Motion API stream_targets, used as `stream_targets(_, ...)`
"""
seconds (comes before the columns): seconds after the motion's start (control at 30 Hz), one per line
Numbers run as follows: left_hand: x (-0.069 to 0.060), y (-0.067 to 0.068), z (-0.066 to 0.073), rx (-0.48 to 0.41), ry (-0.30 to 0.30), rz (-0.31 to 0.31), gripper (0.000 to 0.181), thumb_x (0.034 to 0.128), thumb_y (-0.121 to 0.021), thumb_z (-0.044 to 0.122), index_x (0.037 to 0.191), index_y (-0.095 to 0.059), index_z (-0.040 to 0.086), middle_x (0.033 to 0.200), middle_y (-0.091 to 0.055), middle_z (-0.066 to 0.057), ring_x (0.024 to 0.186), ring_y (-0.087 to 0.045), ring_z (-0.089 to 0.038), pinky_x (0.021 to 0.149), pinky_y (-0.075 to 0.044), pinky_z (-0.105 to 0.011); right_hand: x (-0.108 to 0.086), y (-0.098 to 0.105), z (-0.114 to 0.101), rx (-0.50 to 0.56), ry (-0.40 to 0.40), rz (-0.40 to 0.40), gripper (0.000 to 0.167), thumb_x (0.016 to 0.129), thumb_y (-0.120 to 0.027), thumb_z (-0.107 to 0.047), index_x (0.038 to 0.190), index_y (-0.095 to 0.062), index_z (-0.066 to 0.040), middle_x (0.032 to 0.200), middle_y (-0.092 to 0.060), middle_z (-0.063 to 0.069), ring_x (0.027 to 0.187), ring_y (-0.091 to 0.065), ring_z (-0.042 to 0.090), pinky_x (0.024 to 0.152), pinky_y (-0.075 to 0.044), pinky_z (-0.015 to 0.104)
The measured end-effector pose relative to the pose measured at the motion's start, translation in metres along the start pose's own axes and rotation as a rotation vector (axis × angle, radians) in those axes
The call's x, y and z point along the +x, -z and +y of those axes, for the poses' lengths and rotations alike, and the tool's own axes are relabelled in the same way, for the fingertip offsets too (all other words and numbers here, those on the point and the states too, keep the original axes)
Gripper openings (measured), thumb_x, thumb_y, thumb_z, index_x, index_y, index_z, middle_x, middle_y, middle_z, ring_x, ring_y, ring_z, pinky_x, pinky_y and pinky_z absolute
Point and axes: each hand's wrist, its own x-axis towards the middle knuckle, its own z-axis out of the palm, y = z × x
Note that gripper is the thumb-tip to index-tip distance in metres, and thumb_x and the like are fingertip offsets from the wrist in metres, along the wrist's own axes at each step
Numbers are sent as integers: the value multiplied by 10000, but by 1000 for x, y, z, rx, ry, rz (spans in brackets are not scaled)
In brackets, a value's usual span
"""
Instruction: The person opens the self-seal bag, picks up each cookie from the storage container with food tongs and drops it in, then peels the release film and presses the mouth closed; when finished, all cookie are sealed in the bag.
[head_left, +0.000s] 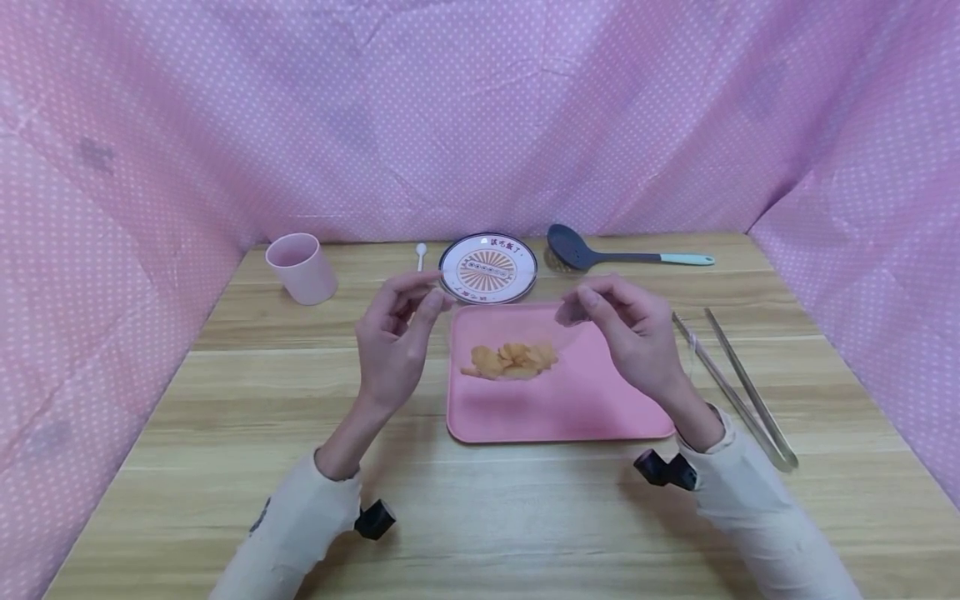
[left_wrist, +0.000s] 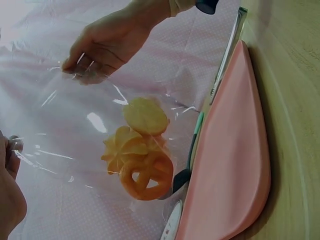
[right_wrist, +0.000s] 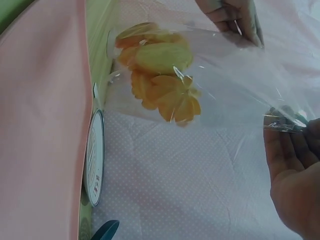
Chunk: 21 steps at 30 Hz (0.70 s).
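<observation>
A clear plastic bag (left_wrist: 75, 120) hangs above the pink tray (head_left: 585, 408), stretched between two hands. My left hand (head_left: 393, 350) pinches one upper corner between thumb and fingers. At the other upper corner, my right hand (head_left: 637, 342) pinches the film the same way. Several golden cookies (head_left: 516, 360) lie bunched in the bottom of the bag. Among them the left wrist view shows a pretzel-shaped cookie (left_wrist: 146, 192), a flower-shaped one (left_wrist: 124, 147) and a smooth oval one (left_wrist: 145, 116). From these views I cannot tell whether the bag's top edge is parted.
Behind the tray is a round patterned plate (head_left: 487, 268), with a small white spoon (head_left: 421, 254) to its left. A pink cup (head_left: 302, 268) stands at the back left. A dark slotted ladle (head_left: 573, 247) lies at the back right; metal tongs (head_left: 750, 392) lie right of the tray.
</observation>
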Motion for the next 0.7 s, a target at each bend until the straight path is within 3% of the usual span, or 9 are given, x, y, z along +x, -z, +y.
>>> stream_targets(0.17,5,3,3,-16,-31,-30,125,966,-614,-138,1090,-629,-147,919,-704,-247,853,-711,-150,746,-590,-236,-1,5,5,-119,100,5,194,1039,-607,-26,973,-696,134,893,-734,126,849,-698,144,759,-564,231)
stream_targets(0.3,7,4,5,-34,-37,-42,121,952,-620,-147,1072,-635,-148,900,-705,-248,815,-703,-119,687,-579,-216,-1,6,7,-202,158,29,294,1044,-651,-173,979,-728,103,847,-725,118,824,-673,114,703,-501,189)
stream_targets(0.4,8,5,5,-37,-42,-64,118,954,-618,-141,1070,-637,-143,887,-708,-228,782,-690,-127,645,-562,-205,-1,6,7,-215,174,50,328,1040,-663,-216,990,-737,100,814,-716,109,782,-668,103,677,-503,180)
stream_targets(0.7,9,4,7,-94,-41,-94,124,951,-607,-155,1074,-617,-152,901,-718,-102,785,-677,-121,623,-526,-193,-5,4,6,-115,159,70,215,1026,-625,-36,1046,-693,167,856,-708,83,776,-663,121,622,-505,171)
